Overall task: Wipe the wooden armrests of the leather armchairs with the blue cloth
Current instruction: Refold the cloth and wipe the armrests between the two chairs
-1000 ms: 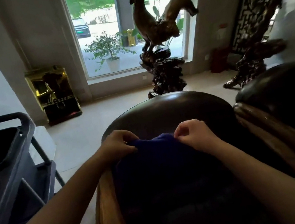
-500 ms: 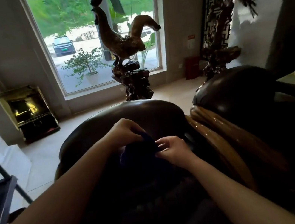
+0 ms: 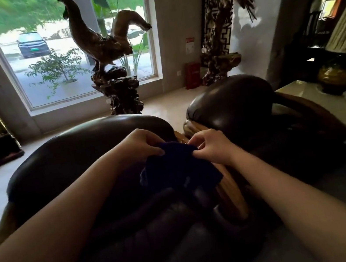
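Between the two leather armchairs, both hands, left hand and right hand, are pinching the blue cloth bunched over the wooden armrest, which is running toward the person, nearer the right hand.

Lounge — leather armchairs, rooster carving

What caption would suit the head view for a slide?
Both hands, left hand and right hand, hold the blue cloth above a leather armchair.
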The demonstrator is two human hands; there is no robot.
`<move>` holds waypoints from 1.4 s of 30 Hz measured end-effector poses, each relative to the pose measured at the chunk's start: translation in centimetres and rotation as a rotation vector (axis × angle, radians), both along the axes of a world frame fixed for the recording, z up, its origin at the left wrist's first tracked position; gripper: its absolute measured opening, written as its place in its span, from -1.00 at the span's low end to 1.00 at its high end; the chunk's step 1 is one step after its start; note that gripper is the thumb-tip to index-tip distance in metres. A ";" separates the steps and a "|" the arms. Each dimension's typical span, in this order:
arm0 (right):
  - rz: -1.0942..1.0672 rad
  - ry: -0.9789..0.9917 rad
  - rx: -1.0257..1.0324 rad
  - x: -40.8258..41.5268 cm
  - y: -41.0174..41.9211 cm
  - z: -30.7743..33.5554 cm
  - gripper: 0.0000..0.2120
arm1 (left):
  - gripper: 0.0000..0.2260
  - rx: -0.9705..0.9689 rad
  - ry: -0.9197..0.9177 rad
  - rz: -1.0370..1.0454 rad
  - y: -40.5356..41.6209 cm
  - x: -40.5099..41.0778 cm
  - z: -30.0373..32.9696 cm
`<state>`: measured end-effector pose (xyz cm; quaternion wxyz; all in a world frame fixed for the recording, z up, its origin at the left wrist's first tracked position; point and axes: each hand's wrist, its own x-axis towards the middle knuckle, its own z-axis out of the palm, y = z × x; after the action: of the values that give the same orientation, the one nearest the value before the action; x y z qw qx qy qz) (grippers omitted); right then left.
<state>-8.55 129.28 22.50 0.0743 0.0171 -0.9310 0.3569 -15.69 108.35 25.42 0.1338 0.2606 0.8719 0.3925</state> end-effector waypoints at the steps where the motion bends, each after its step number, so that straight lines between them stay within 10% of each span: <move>1: -0.007 -0.010 0.012 -0.5 1.0 -0.1 -0.84 | -0.85 -0.001 -0.011 -0.007 0.8 -0.6 -0.3; 24: 0.026 -0.009 0.159 -17.0 25.2 0.1 -0.81 | -0.79 0.056 -0.040 0.015 25.1 -16.6 -2.4; 42: 0.503 -0.271 0.216 -32.6 36.2 -17.7 -0.80 | -0.78 -0.035 -0.076 0.398 35.5 -22.1 -21.1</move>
<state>-41.13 165.49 4.85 -0.1437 0.2069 -0.9316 0.2618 -37.78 143.87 4.36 0.0909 0.0656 0.9072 0.4056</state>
